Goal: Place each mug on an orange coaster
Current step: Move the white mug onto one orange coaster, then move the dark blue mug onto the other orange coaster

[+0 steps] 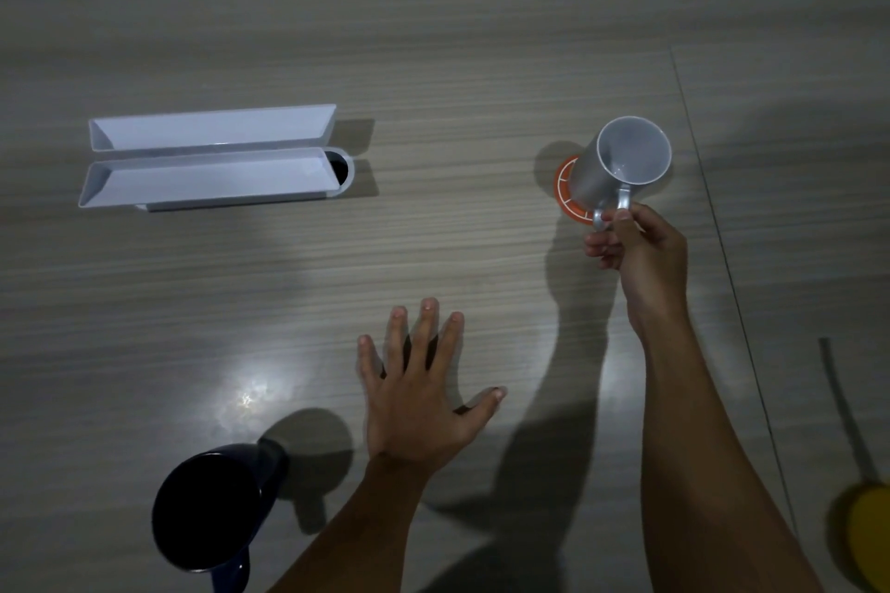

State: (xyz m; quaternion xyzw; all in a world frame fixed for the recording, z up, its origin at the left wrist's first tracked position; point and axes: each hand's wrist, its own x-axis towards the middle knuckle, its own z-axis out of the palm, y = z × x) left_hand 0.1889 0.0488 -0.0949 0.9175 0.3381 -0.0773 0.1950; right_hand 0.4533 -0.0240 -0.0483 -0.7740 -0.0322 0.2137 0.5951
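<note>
The right forearm [698,424] and left forearm [356,520] reach in from the lower edge, over the pale table [433,39] with its streaked wood-grain finish and dull glare patches. The white plastic holder [212,159], with 2 long angled troughs side by side, sits far left, well apart from the work. Next down in size is the dark mug [212,510], glossy and near black, standing on bare tabletop at lower left with no coaster under it that I can see. The left hand [414,400] lies flat beside it, fingers spread wide and holding nothing. The silver mug [621,164], matte metallic outside and pale inside, is tilted over the orange coaster [568,197], a thin round disc with white line markings; the right hand [635,250] pinches its handle between thumb and curled fingers. It looks like mug 1 of 2 is being seated (whether its base is fully down I cannot tell). The next move seems to call for levelling and releasing it, then finding a second orange coaster for the dark mug. A yellow round thing [867,539] shows at the right edge, only partly in view.
</note>
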